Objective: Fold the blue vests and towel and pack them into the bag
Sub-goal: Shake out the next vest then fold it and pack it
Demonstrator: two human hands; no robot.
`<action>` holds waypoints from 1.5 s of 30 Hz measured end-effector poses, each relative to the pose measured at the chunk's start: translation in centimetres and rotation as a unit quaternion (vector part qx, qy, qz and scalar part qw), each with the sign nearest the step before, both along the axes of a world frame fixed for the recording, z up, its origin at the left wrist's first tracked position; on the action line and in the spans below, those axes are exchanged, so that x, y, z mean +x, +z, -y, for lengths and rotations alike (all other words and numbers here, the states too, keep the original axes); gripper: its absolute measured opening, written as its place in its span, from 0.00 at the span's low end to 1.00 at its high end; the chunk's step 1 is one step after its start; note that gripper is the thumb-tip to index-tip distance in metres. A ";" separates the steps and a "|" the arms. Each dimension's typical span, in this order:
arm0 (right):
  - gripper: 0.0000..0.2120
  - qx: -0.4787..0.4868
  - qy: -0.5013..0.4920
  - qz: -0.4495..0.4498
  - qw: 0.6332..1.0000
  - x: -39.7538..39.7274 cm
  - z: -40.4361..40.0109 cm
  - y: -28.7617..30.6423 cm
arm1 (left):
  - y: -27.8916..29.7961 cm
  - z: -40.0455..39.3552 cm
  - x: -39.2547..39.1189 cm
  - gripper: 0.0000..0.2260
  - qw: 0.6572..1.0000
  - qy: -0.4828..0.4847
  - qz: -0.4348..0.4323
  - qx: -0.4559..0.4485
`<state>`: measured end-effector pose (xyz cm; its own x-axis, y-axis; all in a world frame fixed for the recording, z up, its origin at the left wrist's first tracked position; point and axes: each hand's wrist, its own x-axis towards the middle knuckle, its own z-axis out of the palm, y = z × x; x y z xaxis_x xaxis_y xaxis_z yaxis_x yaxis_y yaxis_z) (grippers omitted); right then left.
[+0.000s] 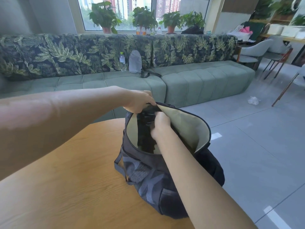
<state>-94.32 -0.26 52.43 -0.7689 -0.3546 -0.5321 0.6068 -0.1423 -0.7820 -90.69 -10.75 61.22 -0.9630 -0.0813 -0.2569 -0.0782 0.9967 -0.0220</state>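
Note:
A dark backpack (148,176) stands on the right edge of the wooden table (66,179), its top unzipped and its pale green lining (186,128) showing. My left hand (140,100) grips the far rim of the opening and holds it up. My right hand (160,125) reaches down into the opening with curled, blurred fingers; what it holds I cannot tell. Dark contents (145,136) lie inside the bag. No blue vest or towel shows outside the bag.
A long green sofa (198,80) with leaf-print cushions runs behind the table, with a water bottle (122,61) and a grey sling bag (135,61) on it. Chairs (257,53) stand at the right. Crumpled plastic (253,100) lies on the grey tiled floor.

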 end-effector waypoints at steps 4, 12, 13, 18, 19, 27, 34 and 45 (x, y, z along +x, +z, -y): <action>0.13 0.232 0.064 -0.384 0.891 1.6 -3.8 -1.1 | 0.2 -0.1 -0.1 0.26 1.000 -0.014 -0.014 0.010; 0.27 0.485 0.380 -0.708 0.345 -3.7 -1.1 -0.4 | 0.3 0.4 -0.8 0.24 0.999 -0.033 -0.006 0.005; 0.28 0.495 0.396 -0.701 0.326 -3.9 -0.4 -0.1 | 0.2 0.5 -0.7 0.23 0.999 -0.030 -0.008 0.006; 0.28 0.505 0.468 -0.660 0.300 -4.4 0.7 1.7 | -0.2 1.2 -1.0 0.21 0.999 -0.024 -0.017 0.016; 0.29 0.502 0.488 -0.647 0.303 -4.7 0.5 1.8 | -0.3 1.3 -1.0 0.21 0.999 -0.025 -0.017 0.015; 0.31 0.469 0.520 -0.581 0.414 -6.2 0.2 2.8 | -0.7 1.4 -1.8 0.21 0.999 -0.046 0.002 -0.025; 0.46 0.464 0.512 -0.610 0.389 -6.5 0.9 -0.1 | -0.5 1.4 -1.4 0.22 0.998 -0.044 0.008 -0.032; 0.44 0.438 0.516 -0.603 0.422 -7.7 0.4 -1.2 | -0.9 1.1 -1.4 0.25 0.999 -0.034 0.017 -0.030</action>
